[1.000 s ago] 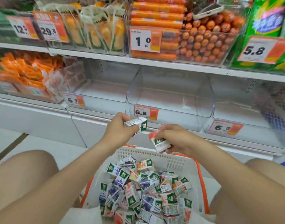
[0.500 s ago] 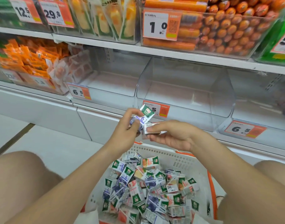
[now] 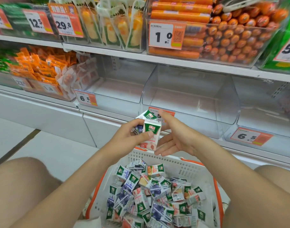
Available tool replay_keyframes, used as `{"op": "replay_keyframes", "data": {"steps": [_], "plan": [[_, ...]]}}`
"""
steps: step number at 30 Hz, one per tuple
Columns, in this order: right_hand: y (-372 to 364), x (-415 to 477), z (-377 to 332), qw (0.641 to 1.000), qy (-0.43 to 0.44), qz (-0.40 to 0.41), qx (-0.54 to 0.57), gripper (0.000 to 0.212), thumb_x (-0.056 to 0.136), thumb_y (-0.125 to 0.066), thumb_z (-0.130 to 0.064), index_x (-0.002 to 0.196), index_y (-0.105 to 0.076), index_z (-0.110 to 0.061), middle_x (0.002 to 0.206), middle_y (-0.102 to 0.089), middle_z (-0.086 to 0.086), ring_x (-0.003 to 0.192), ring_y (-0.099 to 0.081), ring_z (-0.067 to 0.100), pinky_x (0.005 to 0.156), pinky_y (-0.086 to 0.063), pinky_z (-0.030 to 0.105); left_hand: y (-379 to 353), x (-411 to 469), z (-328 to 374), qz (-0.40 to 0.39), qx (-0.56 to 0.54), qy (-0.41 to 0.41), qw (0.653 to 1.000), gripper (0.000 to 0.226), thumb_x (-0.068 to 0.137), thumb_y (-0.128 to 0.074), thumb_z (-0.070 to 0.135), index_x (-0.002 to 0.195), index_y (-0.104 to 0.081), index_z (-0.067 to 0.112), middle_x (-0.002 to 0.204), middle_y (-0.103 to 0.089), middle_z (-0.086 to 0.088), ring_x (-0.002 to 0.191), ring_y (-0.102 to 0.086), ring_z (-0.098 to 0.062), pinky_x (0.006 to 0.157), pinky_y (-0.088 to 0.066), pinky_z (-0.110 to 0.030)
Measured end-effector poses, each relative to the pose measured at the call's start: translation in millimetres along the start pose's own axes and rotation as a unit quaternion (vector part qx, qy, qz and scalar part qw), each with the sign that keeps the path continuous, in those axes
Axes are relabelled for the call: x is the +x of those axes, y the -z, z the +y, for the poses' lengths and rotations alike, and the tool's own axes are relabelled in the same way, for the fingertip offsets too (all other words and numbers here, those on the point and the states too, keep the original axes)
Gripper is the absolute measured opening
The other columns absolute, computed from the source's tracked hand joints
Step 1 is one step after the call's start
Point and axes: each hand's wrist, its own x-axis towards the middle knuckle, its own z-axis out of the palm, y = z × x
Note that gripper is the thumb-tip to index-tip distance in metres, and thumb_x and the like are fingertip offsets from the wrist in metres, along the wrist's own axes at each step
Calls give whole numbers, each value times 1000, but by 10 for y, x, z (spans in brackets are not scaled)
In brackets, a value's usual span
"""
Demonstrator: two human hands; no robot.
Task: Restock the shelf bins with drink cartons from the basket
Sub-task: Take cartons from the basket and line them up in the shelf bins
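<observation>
Drink cartons (image 3: 154, 193) mostly lie heaped every which way in the white, orange-trimmed basket (image 3: 165, 159) between the person's knees. Two are up in the left hand (image 3: 129, 139), above the basket's far rim: peach carton (image 3: 151, 135) upright in front with the thumb across its face, blueberry carton (image 3: 139, 128) tucked behind it, tilted. Right hand (image 3: 175, 139) is flat and relaxed, fingers straight, palm turned to the peach carton's side (touching or just off it, can't tell). Clear shelf bins (image 3: 190, 102) sit on the lower shelf right behind the hands, 6.5 price tags (image 3: 250, 137) on their fronts. Sausage bin (image 3: 223, 38) on the shelf above
</observation>
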Motion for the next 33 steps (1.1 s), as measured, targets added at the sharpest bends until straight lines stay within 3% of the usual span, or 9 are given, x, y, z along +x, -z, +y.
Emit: {"op": "replay_keyframes", "data": {"steps": [4, 8, 15, 18, 21, 24, 29, 31, 33], "plan": [[-29, 97, -98, 988, 102, 40, 113, 33, 104, -58, -40, 117, -74, -13, 105, -79, 15, 87, -76, 27, 81, -61, 39, 56, -26, 62, -85, -43, 11, 995, 36, 101, -69, 13, 136, -67, 21, 132, -65, -20, 117, -68, -43, 100, -57, -52], [-177, 181, -192, 955, 230, 93, 163, 22, 103, -64, -20, 120, -70, -6, 102, -80, 15, 95, -76, 31, 80, -60, 35, 231, -35, 231, -71, -58, -5, 996, 38, 102, -68, 13, 139, -64, 22, 134, -61, -25, 118, -68, -43, 102, -57, -50], [-435, 288, -485, 849, 448, 278, -42, 25, 108, -54, -25, 132, -62, -26, 100, -73, -8, 85, -70, 4, 74, -57, 26, 1059, 405, 492, 162, 67, -11, 984, 26, 103, -68, 22, 128, -63, 22, 125, -69, -3, 104, -75, -27, 99, -59, -50], [-652, 406, -732, 825, 474, 267, -153, 30, 110, -46, -24, 136, -58, -30, 106, -68, -7, 87, -64, 5, 79, -52, 27, 1382, 600, 524, 221, 158, -55, 961, 41, 105, -61, 11, 136, -50, 34, 118, -61, 8, 103, -70, -16, 81, -65, -31], [-913, 654, -999, 810, 487, 245, -215, 29, 109, -44, -24, 136, -56, -29, 116, -67, -6, 97, -61, 16, 92, -52, 41, 1697, 840, 502, 286, 293, -120, 904, 55, 101, -60, -3, 142, -51, 33, 128, -55, 1, 104, -62, -16, 87, -56, -22], [-1088, 936, -1215, 787, 508, 234, -259, 28, 109, -47, -24, 134, -57, -28, 118, -65, -5, 97, -59, 13, 92, -47, 32, 2004, 1095, 421, 300, 445, -117, 836, 68, 88, -58, -18, 141, -54, 25, 137, -45, -6, 118, -47, -22, 87, -35, -11], [-1142, 1315, -1347, 759, 532, 236, -291, 27, 109, -48, -22, 134, -57, -28, 119, -63, -7, 91, -55, 0, 85, -37, 10, 2446, 1396, 230, 200, 583, -43, 787, 81, 78, -63, -22, 140, -50, 28, 136, -48, -3, 123, -53, -32, 100, -47, -46], [-1139, 1414, -1337, 765, 530, 236, -281, 27, 109, -49, -20, 133, -58, -27, 116, -64, -7, 91, -57, -2, 83, -38, 7, 2524, 1468, 196, 154, 680, 3, 717, 78, 83, -63, -15, 143, -48, 33, 137, -55, -4, 136, -44, -39, 112, -32, -61], [-1136, 1488, -1321, 770, 525, 239, -272, 26, 108, -50, -18, 131, -59, -26, 114, -65, -6, 88, -57, 0, 82, -38, 8, 2556, 1532, 189, 127, 719, 36, 682, 74, 86, -57, -12, 144, -49, 35, 138, -61, -5, 141, -35, -41, 114, -23, -65]]}}
